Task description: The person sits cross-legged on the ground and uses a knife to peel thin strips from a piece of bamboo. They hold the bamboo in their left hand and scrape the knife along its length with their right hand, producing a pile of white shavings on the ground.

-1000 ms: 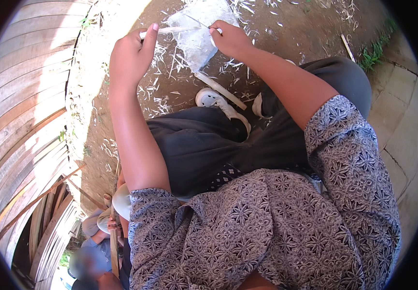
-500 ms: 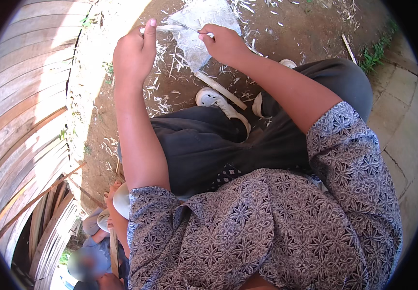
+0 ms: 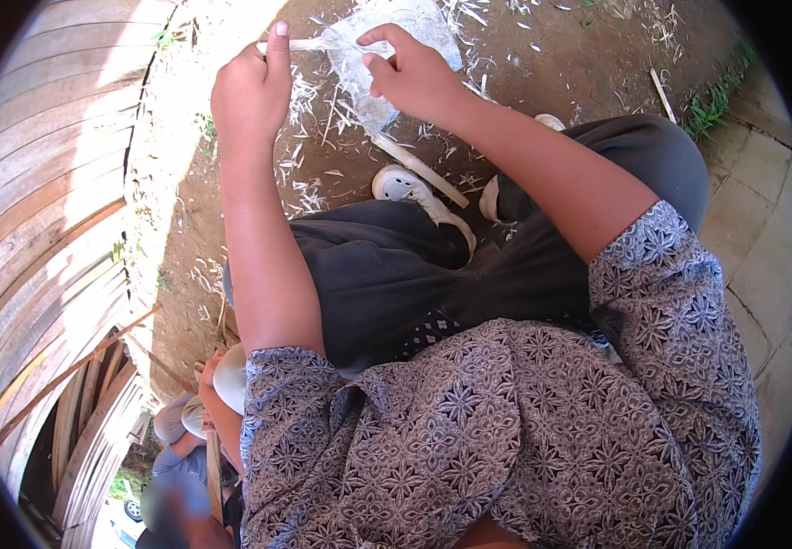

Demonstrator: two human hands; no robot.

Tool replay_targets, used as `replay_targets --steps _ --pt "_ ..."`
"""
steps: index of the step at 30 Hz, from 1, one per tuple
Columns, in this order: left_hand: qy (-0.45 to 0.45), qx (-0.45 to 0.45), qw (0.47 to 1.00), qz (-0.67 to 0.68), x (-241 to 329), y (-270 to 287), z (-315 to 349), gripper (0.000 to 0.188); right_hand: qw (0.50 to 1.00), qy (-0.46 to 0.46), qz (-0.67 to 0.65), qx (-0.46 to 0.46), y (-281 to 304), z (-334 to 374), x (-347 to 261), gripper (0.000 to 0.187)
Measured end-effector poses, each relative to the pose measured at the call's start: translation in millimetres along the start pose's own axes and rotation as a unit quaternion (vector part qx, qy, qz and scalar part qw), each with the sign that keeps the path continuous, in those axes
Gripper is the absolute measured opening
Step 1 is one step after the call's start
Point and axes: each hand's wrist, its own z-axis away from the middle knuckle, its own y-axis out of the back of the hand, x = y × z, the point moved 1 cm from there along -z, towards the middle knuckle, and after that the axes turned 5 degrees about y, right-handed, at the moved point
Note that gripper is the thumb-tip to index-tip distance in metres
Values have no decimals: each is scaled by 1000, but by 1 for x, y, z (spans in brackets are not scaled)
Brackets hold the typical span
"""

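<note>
Closest to me are the patterned shirt and dark trousers, legs folded, pale shoes poking out. Past those, a wood strip lies by a clear sheet, shavings scattered around; the right grip blocks part of the sheet. The left grip clasps a pale stick, thumb up, its length pointing rightward. The right grip's finger and thumb stand parted near the stick's other end; whether it holds anything, I can't tell.

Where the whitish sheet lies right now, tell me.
In the head view, the whitish sheet lies on the ground at top centre, partly hidden by the right hand, with pale shavings scattered around it.
</note>
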Motion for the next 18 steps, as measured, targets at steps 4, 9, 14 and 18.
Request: replay_targets --steps 4,9,14,18 --pt "-12 6 1000 6 0 -5 0 72 998 49 -28 4 -5 8 -28 19" --pt "-11 5 1000 1 2 -2 2 70 998 58 -1 11 -4 8 -22 18" --pt "-52 21 998 -6 14 -6 6 69 995 -13 98 28 3 6 67 20" --pt "-65 33 997 8 19 -9 6 70 986 -100 131 -18 21 5 94 24"
